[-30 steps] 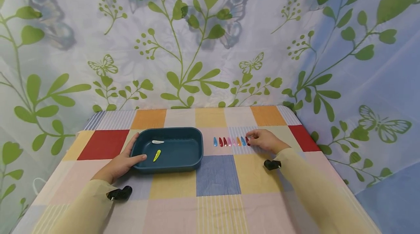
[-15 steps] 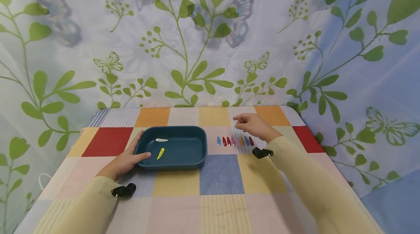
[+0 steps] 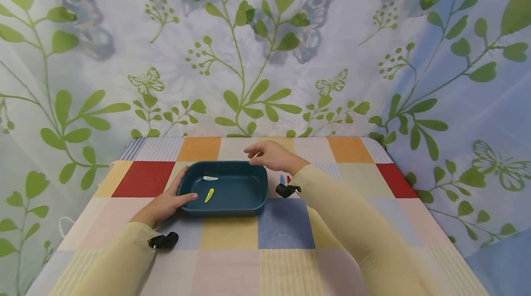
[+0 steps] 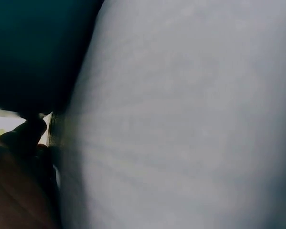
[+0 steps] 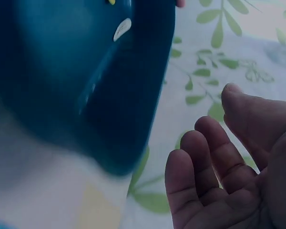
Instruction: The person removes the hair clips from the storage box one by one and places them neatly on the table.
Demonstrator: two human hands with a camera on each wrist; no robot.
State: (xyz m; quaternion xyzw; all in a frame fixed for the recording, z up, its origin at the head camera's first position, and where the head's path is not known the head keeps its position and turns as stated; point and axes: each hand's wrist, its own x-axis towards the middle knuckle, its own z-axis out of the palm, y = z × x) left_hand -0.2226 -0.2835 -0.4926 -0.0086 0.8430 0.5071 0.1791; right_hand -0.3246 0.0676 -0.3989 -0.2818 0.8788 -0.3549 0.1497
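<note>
A dark teal plastic tray (image 3: 226, 210) stands on the patchwork cloth. Inside lie a white snap hair clip (image 3: 210, 178) and a yellow-green snap hair clip (image 3: 209, 195). My left hand (image 3: 168, 201) grips the tray's left end, thumb over the rim and fingers along the outer wall. Above the tray's far right corner hovers my right hand (image 3: 271, 155), its fingers loosely bent. In the right wrist view nothing shows between the thumb and fingers of that hand (image 5: 224, 167). A blue hair clip (image 3: 282, 180) peeks out past the right wrist; most of its row is hidden by the arm.
A red hair clip (image 3: 288, 179) also shows by the right wrist. Behind the table hangs a curtain (image 3: 232, 56) printed with leaves and butterflies. Each wrist carries a black camera. The left wrist view is mostly blurred cloth (image 4: 181, 114).
My right hand has left the right end of the clip row, lifted and moved left to the tray's far right corner. My left hand stays on the tray. The head view has shifted slightly.
</note>
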